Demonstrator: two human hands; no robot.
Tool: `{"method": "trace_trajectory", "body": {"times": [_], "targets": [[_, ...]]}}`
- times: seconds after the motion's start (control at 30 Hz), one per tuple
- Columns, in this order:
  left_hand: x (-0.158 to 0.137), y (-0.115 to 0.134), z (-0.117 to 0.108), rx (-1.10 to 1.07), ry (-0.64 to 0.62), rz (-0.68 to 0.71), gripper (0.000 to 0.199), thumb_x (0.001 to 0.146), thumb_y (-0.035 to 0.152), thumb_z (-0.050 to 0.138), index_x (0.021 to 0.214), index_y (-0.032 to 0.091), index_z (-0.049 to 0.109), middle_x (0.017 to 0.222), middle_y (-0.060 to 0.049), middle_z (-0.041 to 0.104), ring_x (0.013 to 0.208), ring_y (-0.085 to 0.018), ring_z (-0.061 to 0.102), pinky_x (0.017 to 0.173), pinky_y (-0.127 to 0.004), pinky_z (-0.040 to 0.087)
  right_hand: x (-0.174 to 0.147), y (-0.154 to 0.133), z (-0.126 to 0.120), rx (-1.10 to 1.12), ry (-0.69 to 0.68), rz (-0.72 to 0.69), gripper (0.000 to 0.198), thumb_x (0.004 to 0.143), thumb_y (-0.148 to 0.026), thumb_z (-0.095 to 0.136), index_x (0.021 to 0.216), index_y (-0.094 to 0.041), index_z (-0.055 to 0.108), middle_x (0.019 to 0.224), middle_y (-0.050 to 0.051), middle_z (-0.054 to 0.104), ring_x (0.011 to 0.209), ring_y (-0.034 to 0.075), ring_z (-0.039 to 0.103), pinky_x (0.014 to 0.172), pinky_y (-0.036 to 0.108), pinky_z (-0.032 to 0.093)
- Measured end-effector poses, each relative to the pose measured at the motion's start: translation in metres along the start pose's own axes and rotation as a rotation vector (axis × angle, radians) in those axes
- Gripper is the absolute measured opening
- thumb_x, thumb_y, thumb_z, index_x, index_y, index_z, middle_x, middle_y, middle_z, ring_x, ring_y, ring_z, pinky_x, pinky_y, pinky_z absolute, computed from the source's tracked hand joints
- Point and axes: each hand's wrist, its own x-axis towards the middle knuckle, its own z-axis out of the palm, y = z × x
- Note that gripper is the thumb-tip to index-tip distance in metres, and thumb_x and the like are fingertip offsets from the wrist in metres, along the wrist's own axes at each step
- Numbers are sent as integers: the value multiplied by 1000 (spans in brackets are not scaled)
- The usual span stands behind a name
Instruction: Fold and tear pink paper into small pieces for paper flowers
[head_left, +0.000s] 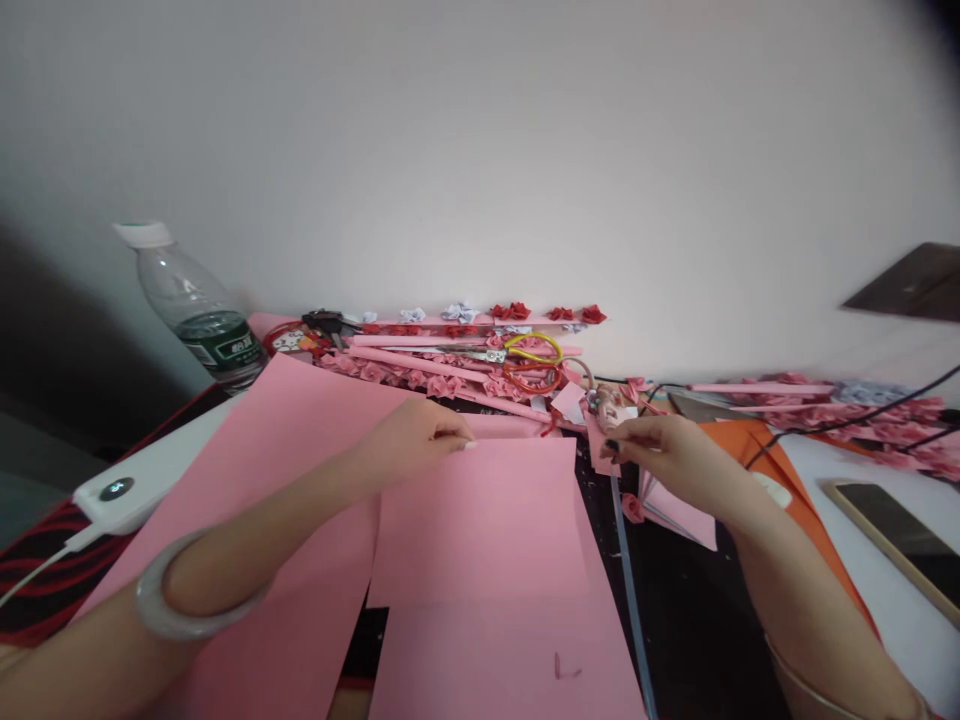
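A smaller pink sheet (480, 520) lies over a longer pink sheet (502, 660) that bears a small pen mark. My left hand (409, 440), with a pale bangle on its wrist, has its fingers curled closed at the upper edge of the smaller sheet. To the right, my right hand (667, 450) is closed in a pinch; a dark spot shows at the fingertips, and what they hold is unclear. Just below them runs a clear narrow strip like a ruler (628, 580), beside the sheets' right edge. Another large pink sheet (292, 480) lies under my left forearm.
Scissors (525, 358) with yellow and red handles rest on paper-flower stems (420, 370) along the wall. At left stand a water bottle (214, 320) and a white power bank (142, 480) with a cable. A phone (900, 540) and an orange sheet (780, 490) lie right.
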Motion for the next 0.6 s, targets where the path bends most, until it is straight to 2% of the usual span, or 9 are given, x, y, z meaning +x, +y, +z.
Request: {"method": "trace_trajectory", "body": {"times": [0.1, 0.17, 0.27, 0.37, 0.47, 0.6], "targets": [[0, -1, -3, -11, -1, -17, 18, 75, 27, 51, 75, 22, 69, 77, 1, 69, 71, -17, 59, 60, -23, 39, -3, -5, 5, 82, 89, -32, 22, 80, -28, 48, 92, -19, 64, 87, 4, 66, 80, 19, 60, 69, 27, 44], [0, 2, -2, -18, -22, -14, 18, 75, 29, 52, 75, 22, 69, 78, 1, 69, 71, -17, 59, 60, -23, 39, -3, -16, 17, 158, 25, -109, 26, 80, -29, 49, 102, -21, 61, 100, 4, 64, 87, 19, 59, 71, 26, 44], [-1, 10, 2, -28, -47, -1, 20, 76, 30, 50, 76, 23, 69, 82, 2, 69, 73, -16, 59, 61, -23, 39, -1, -32, 37, 174, 9, -161, 21, 80, -27, 48, 87, -19, 66, 83, 3, 67, 74, 17, 59, 64, 25, 43], [-2, 15, 6, -29, -50, 12, 21, 78, 30, 48, 77, 24, 68, 83, 2, 68, 72, -15, 58, 60, -23, 38, 0, -36, 46, 191, 22, -190, 21, 81, -24, 47, 77, -17, 66, 74, 2, 66, 69, 16, 58, 62, 24, 42], [-4, 11, 5, -29, -37, -4, 22, 78, 32, 48, 78, 23, 67, 83, 2, 68, 71, -15, 57, 60, -23, 38, -2, -29, 43, 177, 56, -197, 22, 81, -24, 46, 74, -16, 65, 72, 2, 65, 67, 16, 56, 60, 24, 41], [-9, -2, -2, 0, 7, -55, 24, 79, 37, 47, 79, 22, 66, 82, 0, 67, 75, -18, 58, 65, -24, 40, -5, -12, 33, 164, 91, -140, 23, 81, -30, 47, 76, -14, 65, 67, 2, 62, 62, 15, 54, 55, 24, 39]]}}
